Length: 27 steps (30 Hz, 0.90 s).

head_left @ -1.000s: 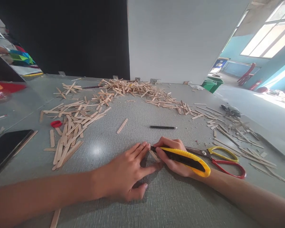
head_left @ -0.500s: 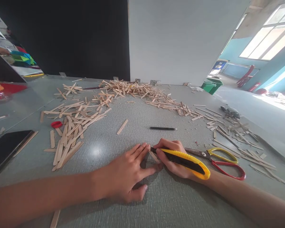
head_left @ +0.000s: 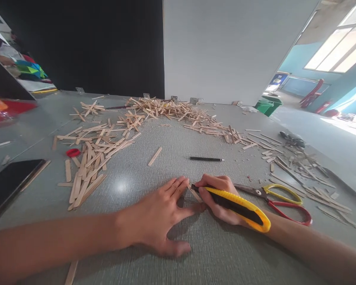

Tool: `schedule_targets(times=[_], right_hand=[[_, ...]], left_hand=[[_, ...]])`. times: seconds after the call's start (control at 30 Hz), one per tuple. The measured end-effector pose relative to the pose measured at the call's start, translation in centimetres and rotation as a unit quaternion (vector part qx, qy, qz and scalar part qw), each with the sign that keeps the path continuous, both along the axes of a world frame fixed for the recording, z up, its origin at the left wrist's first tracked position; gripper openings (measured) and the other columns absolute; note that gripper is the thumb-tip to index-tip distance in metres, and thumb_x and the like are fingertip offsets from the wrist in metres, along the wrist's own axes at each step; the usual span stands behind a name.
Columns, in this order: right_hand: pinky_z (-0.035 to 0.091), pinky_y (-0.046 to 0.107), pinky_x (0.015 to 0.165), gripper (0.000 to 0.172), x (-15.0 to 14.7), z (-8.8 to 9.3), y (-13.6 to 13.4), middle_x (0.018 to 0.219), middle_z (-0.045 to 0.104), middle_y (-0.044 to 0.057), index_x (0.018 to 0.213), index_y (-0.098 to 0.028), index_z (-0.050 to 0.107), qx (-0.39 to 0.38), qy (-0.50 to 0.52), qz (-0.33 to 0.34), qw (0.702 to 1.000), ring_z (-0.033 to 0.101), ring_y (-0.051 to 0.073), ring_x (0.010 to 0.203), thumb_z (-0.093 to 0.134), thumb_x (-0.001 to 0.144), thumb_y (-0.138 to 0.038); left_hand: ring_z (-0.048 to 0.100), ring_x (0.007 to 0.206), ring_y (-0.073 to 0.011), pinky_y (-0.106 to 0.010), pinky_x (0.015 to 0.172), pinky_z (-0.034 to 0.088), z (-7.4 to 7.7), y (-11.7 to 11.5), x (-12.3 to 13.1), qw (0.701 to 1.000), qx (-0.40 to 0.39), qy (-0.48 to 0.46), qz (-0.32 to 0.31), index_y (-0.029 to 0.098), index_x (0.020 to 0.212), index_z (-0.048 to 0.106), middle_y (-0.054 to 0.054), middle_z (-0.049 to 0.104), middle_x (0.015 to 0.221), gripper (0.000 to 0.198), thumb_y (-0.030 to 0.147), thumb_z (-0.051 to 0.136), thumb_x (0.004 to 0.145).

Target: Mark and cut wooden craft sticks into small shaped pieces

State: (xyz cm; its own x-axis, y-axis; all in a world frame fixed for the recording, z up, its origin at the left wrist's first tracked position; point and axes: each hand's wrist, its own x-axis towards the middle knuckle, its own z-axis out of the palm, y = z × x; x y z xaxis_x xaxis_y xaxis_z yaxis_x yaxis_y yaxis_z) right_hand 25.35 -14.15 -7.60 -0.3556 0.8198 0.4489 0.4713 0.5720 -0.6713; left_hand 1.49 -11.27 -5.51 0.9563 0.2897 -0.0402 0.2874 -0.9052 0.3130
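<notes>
In the head view my left hand [head_left: 163, 215] rests on the grey table with its fingers stretched out. Its fingertips press against a small wooden stick [head_left: 195, 194], partly hidden. My right hand [head_left: 224, 213] is wrapped round a yellow and black utility knife [head_left: 240, 204], whose front end points left at the stick. Scissors [head_left: 280, 200] with one yellow and one red handle lie beside my right wrist, blades partly covered. Beyond my hands are a black pen [head_left: 207, 159] and a short single stick [head_left: 154, 156].
Piles of wooden sticks [head_left: 89, 170] curve round the left and back. Trimmed slivers [head_left: 323, 188] lie at the right near the table edge. A red ring [head_left: 72, 152] and a dark phone [head_left: 14, 186] are at left. Black and white panels [head_left: 213, 51] stand behind. A person sits far left.
My view has shifted slightly, moving the whole scene a little right. The knife's rear end has swung slightly downward, and my left thumb is stretched further right. Both hands stay by the stick.
</notes>
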Motion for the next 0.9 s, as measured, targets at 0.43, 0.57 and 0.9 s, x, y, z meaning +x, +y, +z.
schedule_targets(times=[0.43, 0.57, 0.9], right_hand=[[0.042, 0.029, 0.052, 0.014, 0.27, 0.07, 0.02, 0.062, 0.056, -0.003, 0.086, -0.024, 0.061, -0.008, -0.009, 0.002, 1.0, 0.05, 0.014, 0.049, 0.053, 0.096, -0.018], [0.042, 0.029, 0.05, 0.015, 0.23, 0.28, -0.05, 0.06, 0.054, -0.004, 0.083, -0.025, 0.06, -0.012, -0.006, 0.004, 1.0, 0.048, 0.014, 0.047, 0.054, 0.095, -0.018], [0.041, 0.028, 0.05, 0.015, 0.34, 0.26, 0.16, 0.058, 0.054, -0.005, 0.084, -0.023, 0.061, -0.011, 0.002, 0.018, 1.0, 0.046, 0.012, 0.046, 0.053, 0.096, -0.019]], left_hand=[[0.032, 0.154, -0.0532, -0.069, 0.12, 0.035, -0.52, -0.11, -0.3, 0.998, 0.052, -0.021, -0.002, 0.023, 0.16, 0.05, -0.025, 0.033, 0.17, 0.076, 0.065, 0.058, 0.097], [0.034, 0.153, -0.0538, -0.068, 0.118, 0.038, -0.4, -0.15, -0.25, 0.998, 0.063, -0.018, -0.006, 0.023, 0.161, 0.047, -0.026, 0.037, 0.168, 0.076, 0.06, 0.059, 0.097], [0.037, 0.152, -0.0528, -0.068, 0.118, 0.037, -0.23, -0.32, -0.3, 0.997, 0.071, -0.026, -0.006, 0.026, 0.162, 0.044, -0.023, 0.037, 0.169, 0.072, 0.051, 0.06, 0.097]])
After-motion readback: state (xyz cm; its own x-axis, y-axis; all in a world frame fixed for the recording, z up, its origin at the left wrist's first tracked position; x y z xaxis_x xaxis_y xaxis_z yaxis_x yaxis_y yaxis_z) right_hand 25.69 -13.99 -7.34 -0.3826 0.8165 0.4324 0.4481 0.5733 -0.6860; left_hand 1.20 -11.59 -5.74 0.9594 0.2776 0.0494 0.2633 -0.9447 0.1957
